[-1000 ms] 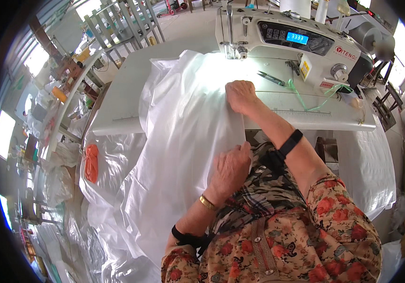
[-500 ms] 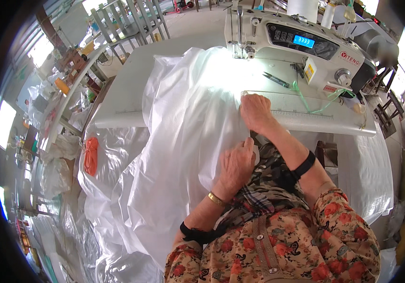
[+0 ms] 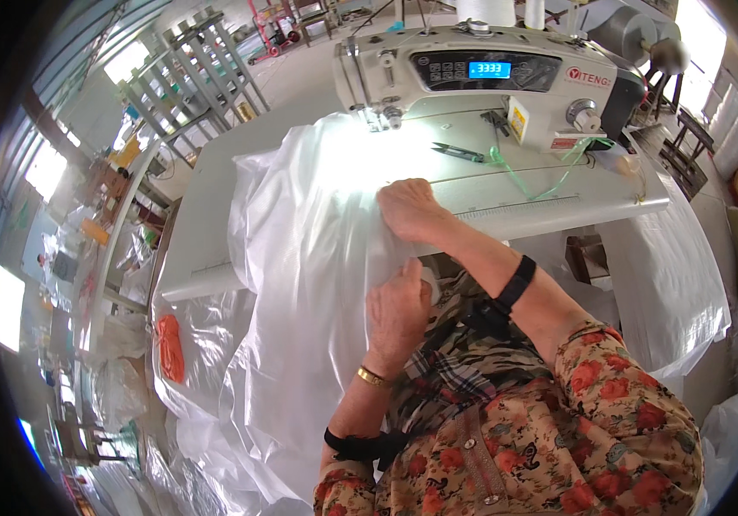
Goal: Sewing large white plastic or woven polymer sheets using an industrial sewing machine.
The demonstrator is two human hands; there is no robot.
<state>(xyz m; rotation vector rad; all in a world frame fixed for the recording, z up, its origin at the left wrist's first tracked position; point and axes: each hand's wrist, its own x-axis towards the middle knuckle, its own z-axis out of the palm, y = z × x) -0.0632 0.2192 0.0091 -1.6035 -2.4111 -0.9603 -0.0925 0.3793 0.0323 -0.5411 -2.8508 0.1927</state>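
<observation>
A large white, shiny woven-plastic sheet point(image 3: 309, 224) drapes from under the needle area of a sewing machine point(image 3: 481, 86) down over the table's front edge. My right hand point(image 3: 416, 211) is closed on the sheet's right edge, just in front of the machine and on the tabletop. Nearer to my body, my left hand point(image 3: 397, 311) pinches the same edge by my lap, its fingers curled and partly hidden. Bright lamp light washes out the sheet beneath the needle, so the stitching spot cannot be made out.
On the table point(image 3: 206, 215) lie a dark pen point(image 3: 458, 153) and a green ribbon point(image 3: 528, 185), right of the sheet. An orange bundle point(image 3: 170, 348) hangs at the left table edge. Beyond stands a grey metal rack point(image 3: 193, 82). More clear plastic sheeting point(image 3: 661, 284) hangs at right.
The view has shifted, so machine and table sit farther left in the picture. Both hands keep hold of the sheet edge and are slightly closer to the needle.
</observation>
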